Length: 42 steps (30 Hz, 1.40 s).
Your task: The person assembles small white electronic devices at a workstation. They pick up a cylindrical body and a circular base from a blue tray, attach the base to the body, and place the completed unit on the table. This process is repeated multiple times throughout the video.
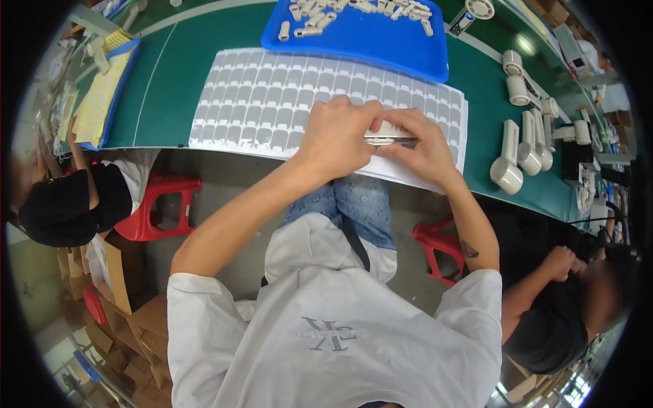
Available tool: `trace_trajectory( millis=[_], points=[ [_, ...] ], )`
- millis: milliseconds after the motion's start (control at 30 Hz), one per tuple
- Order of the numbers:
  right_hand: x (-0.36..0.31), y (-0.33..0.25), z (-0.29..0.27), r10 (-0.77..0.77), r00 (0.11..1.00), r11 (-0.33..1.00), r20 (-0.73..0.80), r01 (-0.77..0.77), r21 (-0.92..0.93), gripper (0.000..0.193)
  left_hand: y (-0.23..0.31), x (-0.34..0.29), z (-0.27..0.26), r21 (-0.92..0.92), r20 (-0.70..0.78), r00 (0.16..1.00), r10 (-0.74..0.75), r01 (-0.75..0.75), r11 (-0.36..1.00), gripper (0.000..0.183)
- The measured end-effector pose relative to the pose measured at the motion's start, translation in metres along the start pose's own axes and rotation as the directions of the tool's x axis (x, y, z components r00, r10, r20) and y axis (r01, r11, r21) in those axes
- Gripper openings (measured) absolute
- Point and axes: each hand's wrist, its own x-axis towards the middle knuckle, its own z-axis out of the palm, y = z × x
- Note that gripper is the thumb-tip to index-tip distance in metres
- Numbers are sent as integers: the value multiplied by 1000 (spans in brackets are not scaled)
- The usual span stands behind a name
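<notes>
My left hand point(340, 138) and my right hand point(427, 146) meet over the near edge of the bench. Between them is a small white plastic piece point(396, 131) with dark print on top and a shiny, darker slot along its near side. Both hands are closed on it, the right thumb below and the right fingers above. Much of the piece is hidden by my fingers, so its exact kind does not show. Under my hands lies a white sheet point(255, 102) covered in rows of grey rounded stickers.
Beyond the sheet sits a blue tray point(360, 44) of small white plastic parts point(316, 15). White devices with handles and round heads point(507, 173) lie at the right. Yellow papers point(109, 95) are at the left. Red stools point(163, 207) and other people point(564, 313) flank me.
</notes>
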Motion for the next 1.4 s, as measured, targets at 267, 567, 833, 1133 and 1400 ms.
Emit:
trace_trajectory(
  millis=[267,567,833,1133,1400],
  points=[
    [5,-2,-5,118,991,986,56,-124,108,49,-1,5,-4,-5,31,998,-53,53,999,31],
    [-8,-3,0,-152,988,984,-17,149,-98,42,-4,2,-5,-84,10,1000,26,-26,996,30],
    [-13,1,10,-182,973,972,-145,155,-178,39,-2,-5,-2,-77,-33,999,0,-2,997,31],
    [-21,-4,-29,-100,953,969,-284,29,-245,38,-22,12,-23,-261,-47,999,-13,0,965,52],
    [-67,-22,-31,47,992,903,-115,-92,-419,29,-19,7,-38,-853,-394,850,-350,-196,484,44]
  ],
)
